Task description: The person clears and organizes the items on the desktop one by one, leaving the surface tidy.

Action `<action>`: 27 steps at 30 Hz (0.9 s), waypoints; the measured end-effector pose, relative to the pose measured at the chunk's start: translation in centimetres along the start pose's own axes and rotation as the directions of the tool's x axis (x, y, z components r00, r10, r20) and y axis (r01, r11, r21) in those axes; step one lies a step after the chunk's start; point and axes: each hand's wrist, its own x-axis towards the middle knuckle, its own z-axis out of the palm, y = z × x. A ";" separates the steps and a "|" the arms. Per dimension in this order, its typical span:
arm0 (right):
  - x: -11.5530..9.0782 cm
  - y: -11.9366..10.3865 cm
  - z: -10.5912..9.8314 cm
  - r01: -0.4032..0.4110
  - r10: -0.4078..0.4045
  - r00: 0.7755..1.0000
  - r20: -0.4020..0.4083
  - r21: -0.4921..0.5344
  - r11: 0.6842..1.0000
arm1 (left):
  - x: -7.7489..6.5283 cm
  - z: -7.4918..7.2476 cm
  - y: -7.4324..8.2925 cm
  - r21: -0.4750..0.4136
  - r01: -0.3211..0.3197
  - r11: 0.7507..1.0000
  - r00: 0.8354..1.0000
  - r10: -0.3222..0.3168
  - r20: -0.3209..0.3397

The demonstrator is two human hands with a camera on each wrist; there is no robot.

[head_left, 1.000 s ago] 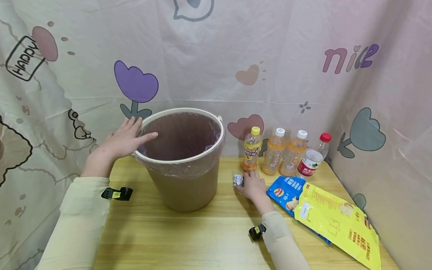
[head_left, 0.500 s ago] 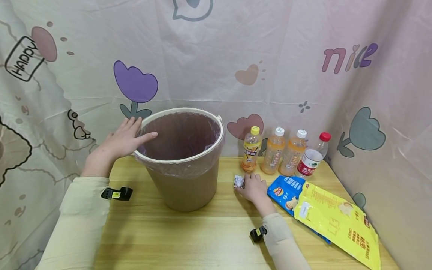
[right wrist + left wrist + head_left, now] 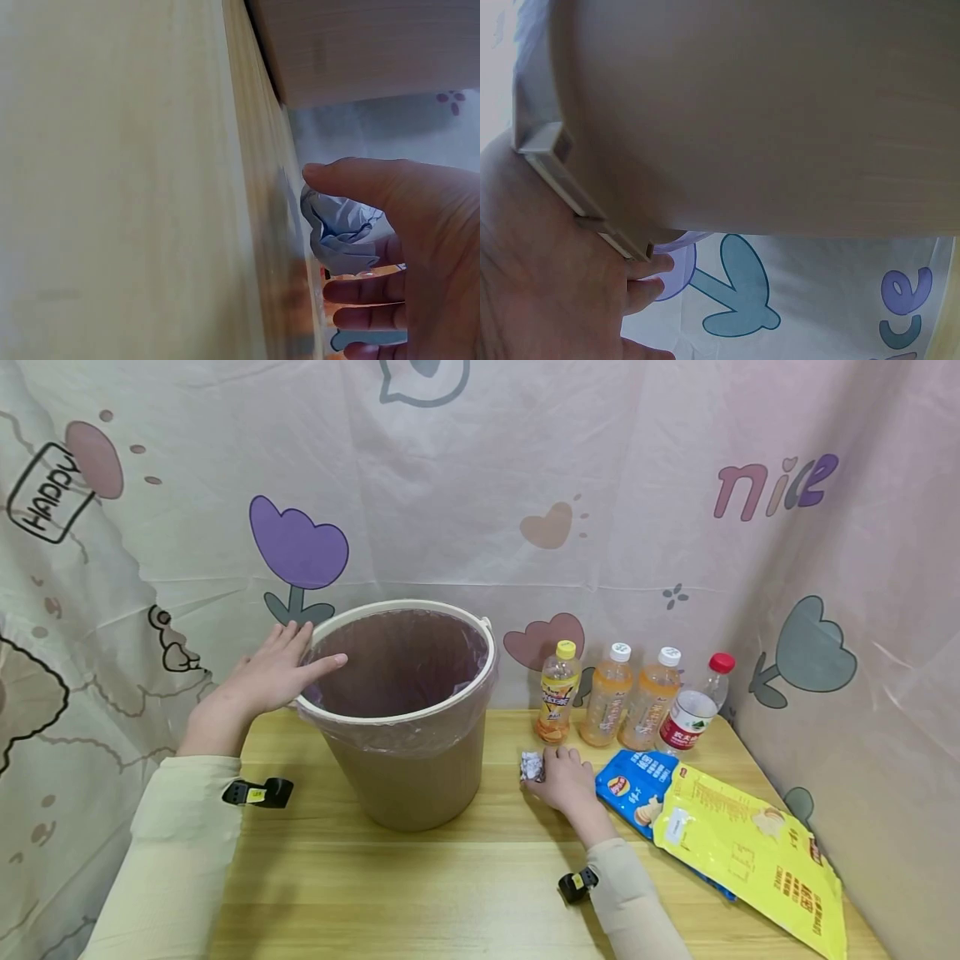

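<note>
A brown trash bin [image 3: 408, 777] with a pale rim and a clear plastic liner stands at the table's left centre. My left hand [image 3: 262, 672] rests on the bin's left rim, fingers straight, thumb reaching over the opening. In the left wrist view the palm lies against the rim. To the right of the bin, my right hand [image 3: 567, 781] is low over the table. It pinches a crumpled paper ball [image 3: 341, 229] between thumb and index finger, while the other fingers extend behind it. The paper sits close to the tabletop.
Behind the right hand stand several plastic bottles: one yellow-capped [image 3: 557, 697], two white-capped with orange labels [image 3: 607, 702], and one red-capped [image 3: 686, 722]. A blue chip bag [image 3: 633, 785] lies partly under a yellow chip bag [image 3: 750, 852]. A patterned curtain [image 3: 450, 485] backs the wooden table [image 3: 420, 893].
The right hand and the paper ball have shifted slightly right and toward the near edge. The left hand and the bin stay in place.
</note>
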 end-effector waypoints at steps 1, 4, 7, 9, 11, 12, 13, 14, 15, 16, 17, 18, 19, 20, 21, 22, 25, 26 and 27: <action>0.0 0.0 0.0 0.002 -0.002 1.000 -0.004 0.002 1.000 | 0.0 0.0 0.0 -0.001 0.000 1.000 1.000 0.000 0.000; -0.1 0.1 -0.1 0.010 -0.010 1.000 -0.016 -0.004 1.000 | 0.0 0.0 0.0 -0.004 -0.001 1.000 1.000 0.001 -0.001; -0.2 0.2 -0.1 0.021 -0.021 0.999 -0.031 -0.012 1.000 | -0.1 0.0 0.0 -0.004 -0.001 1.000 1.000 0.001 -0.001; -0.3 0.2 -0.2 0.027 -0.028 0.999 -0.042 -0.018 0.999 | -0.1 -0.1 0.0 -0.004 -0.001 1.000 1.000 0.001 0.000; -0.5 0.2 -0.3 0.035 -0.036 0.998 -0.053 -0.019 0.999 | -0.2 -0.1 0.0 -0.005 -0.001 1.000 1.000 0.001 0.000; -0.6 0.2 -0.3 0.038 -0.040 0.998 -0.058 -0.020 0.999 | -0.2 -0.1 0.1 -0.006 -0.002 1.000 1.000 0.002 -0.001; -0.6 0.2 -0.4 0.042 -0.044 0.997 -0.064 -0.020 0.999 | -0.2 -0.1 0.1 -0.007 -0.002 1.000 1.000 0.002 -0.001; -0.7 0.2 -0.5 0.047 -0.048 0.997 -0.067 -0.023 0.999 | -0.2 -0.1 0.1 -0.007 -0.001 1.000 1.000 0.001 -0.001; -0.8 0.2 -0.5 0.052 -0.054 0.996 -0.071 -0.026 0.998 | -0.2 0.0 0.1 -0.007 -0.001 1.000 1.000 0.001 -0.001; -0.9 0.2 -0.6 0.057 -0.059 0.996 -0.074 -0.030 0.998 | -0.2 0.0 0.0 -0.008 0.000 1.000 1.000 0.000 -0.001; -1.0 0.2 -0.6 0.062 -0.065 0.995 -0.077 -0.034 0.997 | -0.2 0.0 0.0 -0.009 0.001 1.000 1.000 -0.001 -0.001; -1.0 0.2 -0.7 0.068 -0.071 0.994 -0.080 -0.039 0.997 | -0.1 0.0 0.0 -0.010 0.002 1.000 1.000 -0.002 -0.002; -1.1 0.3 -0.8 0.074 -0.077 0.993 -0.086 -0.042 0.996 | -0.1 0.0 0.0 -0.011 0.004 1.000 1.000 -0.004 -0.002; -1.2 0.3 -0.8 0.080 -0.084 0.992 -0.092 -0.047 0.996 | -0.1 0.0 0.0 -0.011 0.005 1.000 1.000 -0.005 -0.001; -1.3 0.4 -0.9 0.086 -0.091 0.991 -0.098 -0.052 0.995 | 0.0 0.1 0.0 -0.011 0.005 1.000 1.000 -0.005 -0.001; -1.3 0.4 -0.9 0.092 -0.098 0.990 -0.104 -0.058 0.994 | 0.0 0.1 0.0 -0.012 0.005 1.000 1.000 -0.005 -0.001; -1.5 0.5 -1.2 0.106 -0.116 0.984 -0.135 -0.077 0.991 | -0.1 0.0 0.0 -0.012 0.002 1.000 1.000 -0.002 -0.001; -1.6 0.6 -1.3 0.111 -0.123 0.982 -0.144 -0.085 0.990 | -0.1 0.0 -0.1 -0.011 0.001 1.000 1.000 -0.001 0.000; -1.6 0.6 -1.4 0.116 -0.129 0.980 -0.151 -0.091 0.989 | -0.1 0.0 0.0 -0.012 0.001 1.000 1.000 -0.001 0.000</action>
